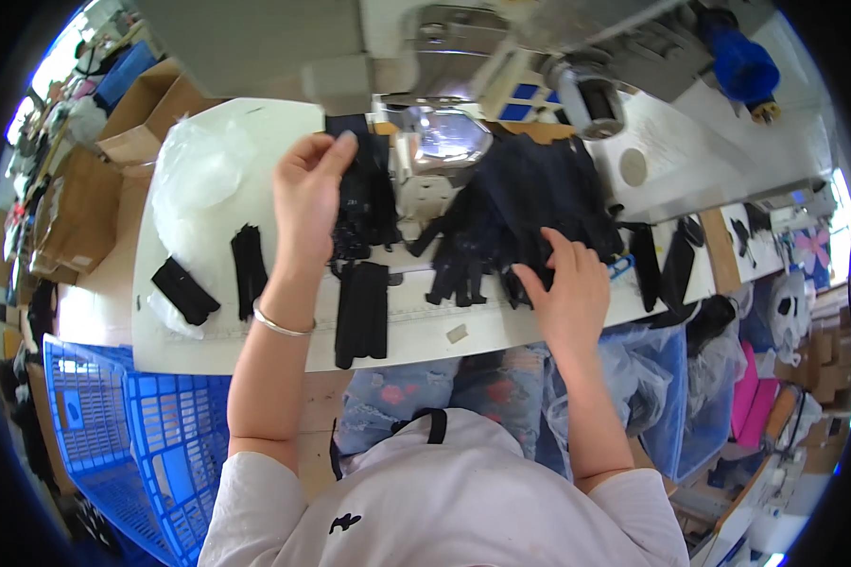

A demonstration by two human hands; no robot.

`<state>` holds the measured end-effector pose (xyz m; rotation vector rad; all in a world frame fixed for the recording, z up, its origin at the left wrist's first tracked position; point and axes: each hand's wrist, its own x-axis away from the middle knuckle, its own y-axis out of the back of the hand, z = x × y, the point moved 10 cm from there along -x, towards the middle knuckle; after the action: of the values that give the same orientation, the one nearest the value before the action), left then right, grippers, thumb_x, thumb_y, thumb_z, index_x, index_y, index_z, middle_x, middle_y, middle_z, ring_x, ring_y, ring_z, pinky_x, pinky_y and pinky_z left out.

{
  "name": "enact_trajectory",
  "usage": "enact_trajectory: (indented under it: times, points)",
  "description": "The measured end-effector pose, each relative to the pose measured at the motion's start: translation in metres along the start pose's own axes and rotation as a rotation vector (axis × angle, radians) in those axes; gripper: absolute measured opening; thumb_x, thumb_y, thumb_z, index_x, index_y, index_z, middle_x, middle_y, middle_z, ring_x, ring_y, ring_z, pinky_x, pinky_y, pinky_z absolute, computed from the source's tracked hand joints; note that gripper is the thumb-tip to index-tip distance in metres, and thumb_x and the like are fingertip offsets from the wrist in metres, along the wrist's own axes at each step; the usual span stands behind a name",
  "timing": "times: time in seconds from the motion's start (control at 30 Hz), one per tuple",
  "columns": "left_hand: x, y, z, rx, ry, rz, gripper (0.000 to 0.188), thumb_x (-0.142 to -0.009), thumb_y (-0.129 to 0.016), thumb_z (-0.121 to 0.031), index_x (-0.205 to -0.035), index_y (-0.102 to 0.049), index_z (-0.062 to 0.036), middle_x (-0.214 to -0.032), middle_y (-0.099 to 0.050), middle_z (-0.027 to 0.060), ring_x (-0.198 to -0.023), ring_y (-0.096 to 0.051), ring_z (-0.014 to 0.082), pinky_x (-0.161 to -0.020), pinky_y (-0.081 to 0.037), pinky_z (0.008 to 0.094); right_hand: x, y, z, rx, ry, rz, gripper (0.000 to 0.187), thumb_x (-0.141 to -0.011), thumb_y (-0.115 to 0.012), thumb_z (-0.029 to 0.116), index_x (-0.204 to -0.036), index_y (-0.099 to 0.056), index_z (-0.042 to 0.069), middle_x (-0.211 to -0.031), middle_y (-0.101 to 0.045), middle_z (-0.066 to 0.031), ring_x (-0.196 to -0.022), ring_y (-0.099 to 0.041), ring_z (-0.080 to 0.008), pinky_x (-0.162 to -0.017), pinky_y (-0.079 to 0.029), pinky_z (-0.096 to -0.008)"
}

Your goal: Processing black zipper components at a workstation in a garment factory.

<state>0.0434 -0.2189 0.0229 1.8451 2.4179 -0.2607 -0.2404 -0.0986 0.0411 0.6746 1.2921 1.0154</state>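
My left hand (310, 189), with a metal bangle on its wrist, is raised beside the machine's lit needle area. Its fingers are curled and its thumb pinches the far end of a dark fabric strip (364, 194). More dark strips overlap beneath it, and a black ribbed piece (362, 312) reaches toward the table's front edge. My right hand (574, 291) lies at the near right edge of a heap of dark navy fabric pieces (539, 189), thumb and fingers apart, touching the cloth.
A sewing machine (444, 132) stands at the table's back. Two black pieces (249, 269) and a clear plastic bag (199, 161) lie at left. Blue plastic crates (175, 454) stand below left; a bagged blue bin (671, 387) is below right. Cardboard boxes (76, 213) are far left.
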Motion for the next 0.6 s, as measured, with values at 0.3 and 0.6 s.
enact_trajectory:
  times: [0.3,0.6]
  points:
    - [0.068,0.007,-0.038,-0.607,-0.345,-0.181,0.030,-0.074,-0.069,-0.021,-0.095,-0.057,-0.0040,-0.100,-0.054,0.0169,-0.101,-0.048,0.0351,-0.089,-0.038,0.0449,-0.037,-0.010,-0.021,-0.085,0.000,0.029,0.048,-0.079,-0.061,0.001,-0.126,-0.054,0.010,-0.122,-0.059,-0.0151,-0.111,-0.057,-0.0324,-0.091,-0.044,-0.0377]
    - [0.174,-0.100,-0.011,0.104,-0.072,0.503,0.026,-0.091,-0.056,-0.015,-0.112,-0.051,0.0003,-0.106,-0.050,0.0154,-0.095,-0.054,0.0328,-0.082,-0.046,0.0371,-0.017,0.039,-0.033,-0.825,-0.204,-0.087,0.030,-0.091,-0.058,0.008,-0.119,-0.054,-0.001,-0.094,-0.061,-0.0058,-0.072,-0.052,-0.0125,-0.066,-0.044,-0.0236]
